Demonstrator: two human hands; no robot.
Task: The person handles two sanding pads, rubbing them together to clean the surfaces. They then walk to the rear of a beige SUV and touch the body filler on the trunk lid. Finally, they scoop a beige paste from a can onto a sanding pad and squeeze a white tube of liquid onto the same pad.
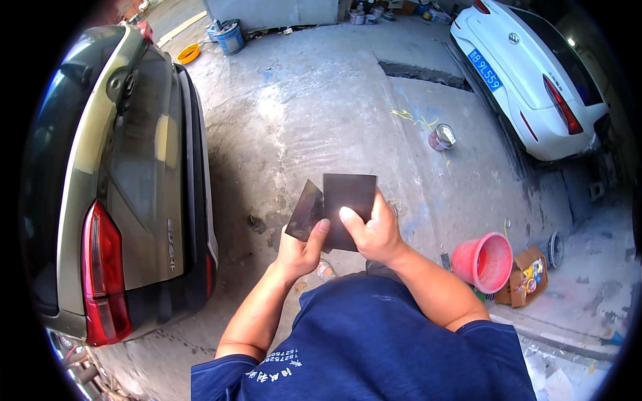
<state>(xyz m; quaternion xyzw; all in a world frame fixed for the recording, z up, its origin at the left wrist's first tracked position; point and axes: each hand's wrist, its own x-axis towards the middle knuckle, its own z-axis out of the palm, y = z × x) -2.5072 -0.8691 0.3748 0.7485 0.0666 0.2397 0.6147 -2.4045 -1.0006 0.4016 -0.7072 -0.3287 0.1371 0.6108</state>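
Observation:
My left hand (299, 255) is closed on a dark, narrow piece (306, 208) with a slanted top edge, which looks like folded sandpaper; the thumb lies on its face. In my right hand (381, 234) is a larger dark rectangular sheet (350, 190), like sandpaper, pinched with the thumb on top and the fingers mostly hidden behind. The two pieces are side by side in front of my chest, their edges meeting or nearly so. I cannot tell whether they touch.
On the left stands a greenish-brown car (144, 194) with pale filler-like patches (166, 140). A white car (521, 73) is at the far right. A paint can (442, 137), pink bucket (461, 257) and cardboard box (516, 294) sit on the concrete floor (307, 120). Farther off are a blue bucket (229, 40) and yellow basin (188, 54).

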